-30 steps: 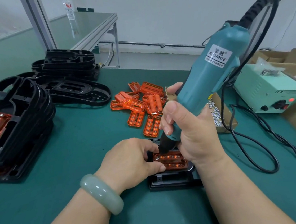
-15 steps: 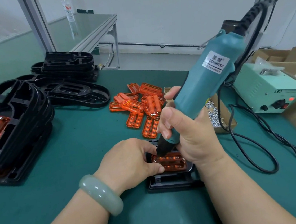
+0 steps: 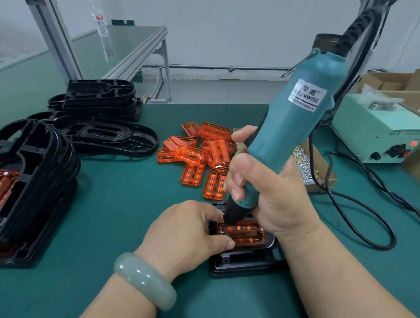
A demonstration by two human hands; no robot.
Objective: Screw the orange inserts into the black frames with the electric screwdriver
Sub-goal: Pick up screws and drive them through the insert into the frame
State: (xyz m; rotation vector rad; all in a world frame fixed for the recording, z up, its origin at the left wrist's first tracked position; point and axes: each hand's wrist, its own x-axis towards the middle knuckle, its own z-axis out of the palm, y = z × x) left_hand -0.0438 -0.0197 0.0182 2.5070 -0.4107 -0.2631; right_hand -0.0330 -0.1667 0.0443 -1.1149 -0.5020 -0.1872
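Lower centre, we are driving the upper-left screw of the orange insert [image 3: 244,233], our right hand [image 3: 271,191] wrapping the electric screwdriver [image 3: 291,130], our left hand [image 3: 185,233] gripping the black frame [image 3: 244,260] (thumb on the insert). Next, we judge, the bit needs seating squarely on another corner.

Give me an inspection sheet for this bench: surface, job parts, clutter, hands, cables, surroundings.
Surface: green mat, parts spread over it.
Job's things: frame under the hands, insert seated in it; screwdriver tip at the insert's far left corner; loose inserts heaped behind; frame stacks at left, the near one showing an insert.
Clutter: screws in a small box at right.
Hands: left hand holds the frame, thumb on the insert; right hand grips the screwdriver.
Cables: black cord looped on the mat at right.
Surroundings: power unit, red light on; boxes; table with a bottle.
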